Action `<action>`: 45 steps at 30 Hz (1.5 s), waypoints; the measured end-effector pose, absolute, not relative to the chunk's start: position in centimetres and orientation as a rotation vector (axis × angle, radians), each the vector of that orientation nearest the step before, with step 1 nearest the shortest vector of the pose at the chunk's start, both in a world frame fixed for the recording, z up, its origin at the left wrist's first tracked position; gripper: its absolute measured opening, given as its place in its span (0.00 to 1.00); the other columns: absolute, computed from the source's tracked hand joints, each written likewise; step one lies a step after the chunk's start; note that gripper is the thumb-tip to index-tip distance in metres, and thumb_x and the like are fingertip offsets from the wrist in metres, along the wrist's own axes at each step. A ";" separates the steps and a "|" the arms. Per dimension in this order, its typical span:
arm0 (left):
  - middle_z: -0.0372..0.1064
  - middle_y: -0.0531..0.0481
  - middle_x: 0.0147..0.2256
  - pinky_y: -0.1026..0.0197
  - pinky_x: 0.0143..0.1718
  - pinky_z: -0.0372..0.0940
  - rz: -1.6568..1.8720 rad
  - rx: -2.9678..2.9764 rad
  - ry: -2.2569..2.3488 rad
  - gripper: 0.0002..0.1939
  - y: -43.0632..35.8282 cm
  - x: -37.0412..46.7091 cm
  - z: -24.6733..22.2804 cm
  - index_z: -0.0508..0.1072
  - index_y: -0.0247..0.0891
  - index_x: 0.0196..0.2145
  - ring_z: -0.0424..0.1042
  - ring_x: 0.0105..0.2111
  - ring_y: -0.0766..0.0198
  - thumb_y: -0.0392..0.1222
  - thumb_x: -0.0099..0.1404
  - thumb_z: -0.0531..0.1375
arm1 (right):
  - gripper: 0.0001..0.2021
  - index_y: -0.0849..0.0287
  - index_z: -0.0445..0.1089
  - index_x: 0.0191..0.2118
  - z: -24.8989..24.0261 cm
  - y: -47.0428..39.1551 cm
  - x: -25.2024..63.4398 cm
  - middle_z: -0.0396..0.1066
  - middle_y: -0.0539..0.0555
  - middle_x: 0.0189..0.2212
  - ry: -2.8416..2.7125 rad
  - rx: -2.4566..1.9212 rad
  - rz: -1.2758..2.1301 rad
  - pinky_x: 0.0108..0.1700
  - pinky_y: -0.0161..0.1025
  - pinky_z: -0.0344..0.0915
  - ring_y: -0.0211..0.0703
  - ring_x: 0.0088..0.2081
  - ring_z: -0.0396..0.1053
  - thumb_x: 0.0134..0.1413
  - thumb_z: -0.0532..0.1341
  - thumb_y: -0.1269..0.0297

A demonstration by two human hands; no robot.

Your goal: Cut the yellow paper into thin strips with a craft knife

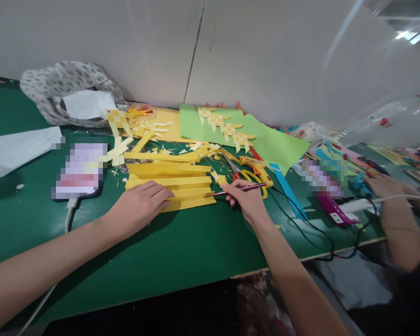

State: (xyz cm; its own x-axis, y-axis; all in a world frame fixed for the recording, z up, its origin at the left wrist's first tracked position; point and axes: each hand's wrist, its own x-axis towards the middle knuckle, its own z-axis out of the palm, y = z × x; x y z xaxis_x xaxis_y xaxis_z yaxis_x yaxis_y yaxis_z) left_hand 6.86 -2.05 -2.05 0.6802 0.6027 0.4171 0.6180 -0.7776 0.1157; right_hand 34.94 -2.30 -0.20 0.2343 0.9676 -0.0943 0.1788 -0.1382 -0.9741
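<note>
A pleated sheet of yellow paper (pixel 192 179) lies on the green table in front of me. My left hand (pixel 145 204) rests on its lower left part, palm down with the fingers spread over the folds. In my right hand (pixel 243 198), at the sheet's right edge, is a thin purple pen-like tool (pixel 254 186). Its fine tip points left and meets the lower folds of the paper. Yellow-handled scissors (pixel 254 179) and an orange-yellow glue gun (pixel 257 165) lie just beyond my right hand.
Woven yellow paper fish (pixel 215 120) lie on green card (pixel 273 140) by the wall. Yellow strips and scraps are strewn behind the sheet. A phone (pixel 82 170) with a cable is at left, near a patterned cloth bag (pixel 70 88). Another person's hands are at the far right, beyond a purple power strip (pixel 336 212).
</note>
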 end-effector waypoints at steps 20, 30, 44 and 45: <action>0.74 0.46 0.36 0.57 0.34 0.67 -0.708 -2.835 -1.014 0.13 -2.1 6.9 -2.0 0.70 0.35 0.40 0.72 0.36 0.57 0.41 0.72 0.47 | 0.15 0.60 0.69 0.16 -0.7 -1.8 37.2 0.66 0.47 0.12 -1.240 -1.525 0.956 0.14 0.26 0.56 0.29 0.12 0.59 0.38 0.72 0.57; 0.74 0.46 0.36 0.56 0.34 0.67 -0.717 -2.848 -1.016 0.13 -2.0 6.9 -2.0 0.71 0.35 0.40 0.72 0.36 0.57 0.41 0.72 0.48 | 0.17 0.61 0.69 0.17 -0.4 -2.0 37.2 0.66 0.47 0.12 -1.235 -1.529 0.970 0.14 0.26 0.56 0.29 0.13 0.59 0.37 0.72 0.55; 0.74 0.46 0.36 0.57 0.35 0.67 -0.711 -2.861 -1.035 0.15 -2.1 6.9 -2.0 0.71 0.35 0.41 0.72 0.36 0.57 0.42 0.73 0.46 | 0.18 0.59 0.65 0.23 -0.6 -2.5 35.1 0.65 0.44 0.15 -1.220 -1.507 0.838 0.17 0.28 0.58 0.30 0.15 0.59 0.34 0.74 0.57; 0.74 0.46 0.36 0.57 0.35 0.67 -0.709 -2.861 -1.035 0.15 -2.1 7.0 -2.0 0.71 0.35 0.41 0.72 0.36 0.57 0.42 0.73 0.46 | 0.18 0.59 0.65 0.23 -0.6 -2.6 34.9 0.65 0.44 0.15 -1.223 -1.516 0.846 0.18 0.29 0.59 0.30 0.16 0.60 0.34 0.74 0.56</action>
State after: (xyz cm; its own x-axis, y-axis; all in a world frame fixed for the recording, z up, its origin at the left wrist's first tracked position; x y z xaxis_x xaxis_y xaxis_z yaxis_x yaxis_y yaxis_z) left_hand 6.95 -2.07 -1.97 0.6776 0.6028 0.4213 0.6106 -0.7804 0.1345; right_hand 34.89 -2.63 -0.61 0.2522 0.9661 0.0560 0.2881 -0.0197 -0.9574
